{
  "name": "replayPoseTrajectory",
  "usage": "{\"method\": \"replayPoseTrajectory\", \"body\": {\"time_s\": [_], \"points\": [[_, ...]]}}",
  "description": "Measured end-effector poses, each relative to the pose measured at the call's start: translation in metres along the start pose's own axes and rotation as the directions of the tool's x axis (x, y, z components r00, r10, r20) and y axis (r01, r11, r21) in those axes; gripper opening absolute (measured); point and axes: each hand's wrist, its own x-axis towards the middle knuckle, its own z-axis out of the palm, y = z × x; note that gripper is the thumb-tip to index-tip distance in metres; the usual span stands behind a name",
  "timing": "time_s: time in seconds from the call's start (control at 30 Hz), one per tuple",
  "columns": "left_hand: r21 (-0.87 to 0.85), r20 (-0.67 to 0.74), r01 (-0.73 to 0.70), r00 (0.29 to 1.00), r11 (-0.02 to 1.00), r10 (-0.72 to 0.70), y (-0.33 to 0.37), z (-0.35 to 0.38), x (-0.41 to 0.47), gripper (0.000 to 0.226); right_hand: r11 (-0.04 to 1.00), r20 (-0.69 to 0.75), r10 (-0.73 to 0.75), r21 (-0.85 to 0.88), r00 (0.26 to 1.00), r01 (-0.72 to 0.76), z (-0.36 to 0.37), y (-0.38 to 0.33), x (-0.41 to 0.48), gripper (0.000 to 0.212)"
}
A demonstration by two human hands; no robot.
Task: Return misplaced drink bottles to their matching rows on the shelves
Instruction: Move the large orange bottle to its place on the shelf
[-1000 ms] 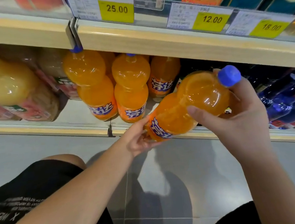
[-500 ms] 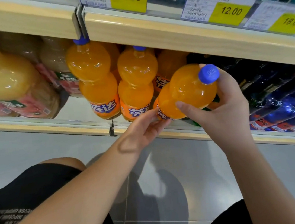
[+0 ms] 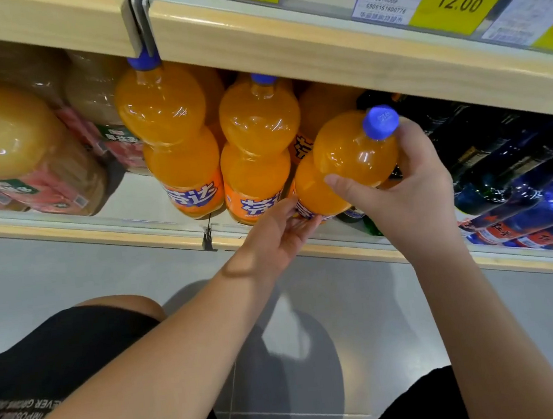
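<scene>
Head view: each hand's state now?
Left hand: open, fingers touching base of the blue-capped orange plastic soda bottle.
Right hand: closed around that bottle's upper bulb.

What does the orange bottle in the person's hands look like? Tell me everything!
The held orange bottle is clear plastic full of bright orange drink, with a blue screw cap and an orange label with blue-and-white writing near its bottom. It leans, cap up and to the right, at the front edge of the shelf beside the other orange bottles. The right hand grips its bulging upper part, and the left hand touches its lower end with its fingers.
</scene>
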Motion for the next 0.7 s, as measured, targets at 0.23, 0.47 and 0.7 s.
{"method": "replayPoseTrajectory", "body": {"time_s": [0.23, 0.47, 0.7], "points": [[-0.021, -0.009, -0.049, 0.999, 0.999, 0.049, -0.001, 0.003, -0.002, 0.041, 0.999, 0.065, 0.011, -0.052, 0.998, -0.008, 0.001, -0.004, 0.017, 0.067], [-0.032, 0.033, -0.084, 0.996, 0.996, 0.085, -0.002, 0.002, -0.001, 0.046, 0.992, 0.044, -0.024, -0.122, 0.999, 0.029, 0.006, -0.014, 0.033, 0.052], [-0.004, 0.083, -0.090, 0.992, 0.996, 0.090, -0.002, 0.001, -0.001, 0.047, 0.967, 0.088, 0.009, -0.253, 0.996, 0.014, 0.001, -0.015, 0.040, 0.040]]}}
